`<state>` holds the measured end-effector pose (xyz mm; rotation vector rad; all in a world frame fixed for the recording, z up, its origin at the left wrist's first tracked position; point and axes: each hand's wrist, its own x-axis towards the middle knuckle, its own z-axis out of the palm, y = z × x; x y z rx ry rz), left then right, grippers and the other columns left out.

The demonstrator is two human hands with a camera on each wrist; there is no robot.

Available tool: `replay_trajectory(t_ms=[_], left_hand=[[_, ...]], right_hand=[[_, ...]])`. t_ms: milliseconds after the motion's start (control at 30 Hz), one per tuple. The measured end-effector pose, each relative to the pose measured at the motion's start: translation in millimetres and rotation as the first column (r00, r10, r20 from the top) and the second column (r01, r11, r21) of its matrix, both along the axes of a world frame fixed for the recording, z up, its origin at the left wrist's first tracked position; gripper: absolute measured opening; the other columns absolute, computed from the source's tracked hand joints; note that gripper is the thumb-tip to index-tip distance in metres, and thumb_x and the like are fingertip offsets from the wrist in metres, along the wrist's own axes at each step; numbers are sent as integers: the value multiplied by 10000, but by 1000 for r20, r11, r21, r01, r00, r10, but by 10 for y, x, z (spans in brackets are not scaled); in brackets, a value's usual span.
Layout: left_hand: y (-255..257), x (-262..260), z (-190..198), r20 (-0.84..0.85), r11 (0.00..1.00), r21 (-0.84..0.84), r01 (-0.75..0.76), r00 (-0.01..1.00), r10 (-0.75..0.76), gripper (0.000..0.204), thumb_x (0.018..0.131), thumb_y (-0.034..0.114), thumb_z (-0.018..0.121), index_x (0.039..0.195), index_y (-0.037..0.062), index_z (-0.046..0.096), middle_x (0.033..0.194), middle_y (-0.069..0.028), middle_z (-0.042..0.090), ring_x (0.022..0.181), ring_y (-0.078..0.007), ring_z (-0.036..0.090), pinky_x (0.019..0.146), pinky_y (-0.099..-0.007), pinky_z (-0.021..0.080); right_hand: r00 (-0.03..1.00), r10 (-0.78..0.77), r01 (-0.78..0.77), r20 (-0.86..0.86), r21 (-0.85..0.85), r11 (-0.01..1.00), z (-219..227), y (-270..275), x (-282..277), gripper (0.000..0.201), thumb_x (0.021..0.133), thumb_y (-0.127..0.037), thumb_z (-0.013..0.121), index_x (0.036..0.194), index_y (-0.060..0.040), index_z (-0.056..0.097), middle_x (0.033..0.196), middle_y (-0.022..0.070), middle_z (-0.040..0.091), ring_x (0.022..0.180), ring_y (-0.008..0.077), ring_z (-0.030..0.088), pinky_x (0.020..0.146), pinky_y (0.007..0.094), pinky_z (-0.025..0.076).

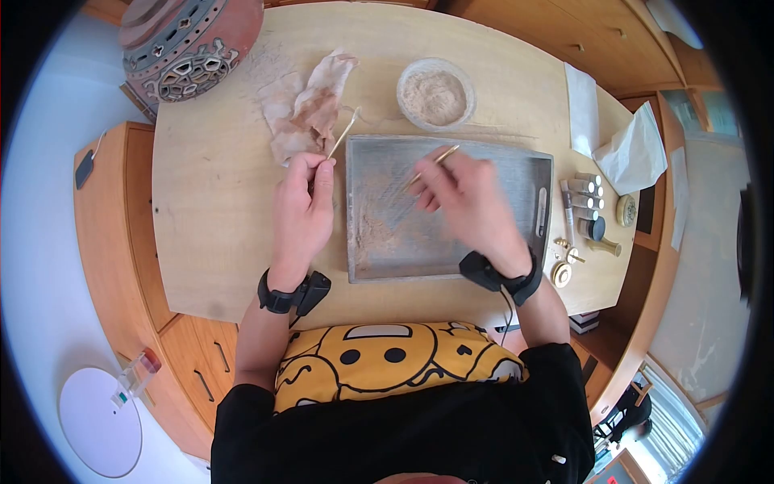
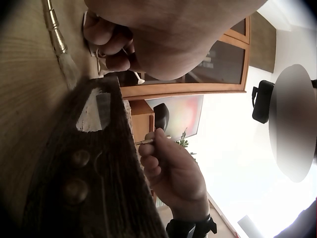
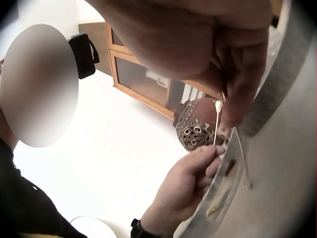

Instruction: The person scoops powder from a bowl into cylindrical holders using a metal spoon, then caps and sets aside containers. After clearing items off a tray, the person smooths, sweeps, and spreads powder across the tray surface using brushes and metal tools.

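In the head view, my left hand pinches a cotton swab between thumb and fingertips, just outside the tray's left edge. Its white tip points up and away; the right wrist view also shows the cotton swab upright. My right hand, blurred, holds a thin gold-coloured stick slantwise over the grey wooden tray. The stick's kind does not show. Brown powder lies scattered in the tray's left part. Beyond the left hand is a crumpled, brown-stained cloth.
A bowl of pale powder stands behind the tray. Small capped jars, a brush and brass pieces are at its right. A pierced reddish pot stands back left, and a white bag lies far right.
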<state>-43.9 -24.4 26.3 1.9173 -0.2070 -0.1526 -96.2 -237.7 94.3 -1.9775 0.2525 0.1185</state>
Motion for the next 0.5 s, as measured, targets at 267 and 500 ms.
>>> replay_trajectory(t_ms=[267,500], left_hand=[[-3,-13,-8,-100,997,-72,12,995,-19,95,1019,93,505,1046,3,516,728,28,479,639,-41,407,572,-217,356],[18,9,-38,-67,1000,-3,13,998,-13,128,993,128,553,1027,5,556,699,-87,607,595,-151,552,562,-305,429]], right_hand=[[995,-100,100,8,-63,993,-26,-248,230,271,996,-179,572,905,67,639,755,102,705,640,121,659,595,263,533],[996,90,-89,0,-111,990,11,-44,139,290,982,-169,580,825,71,622,709,127,699,609,170,680,591,287,542]])
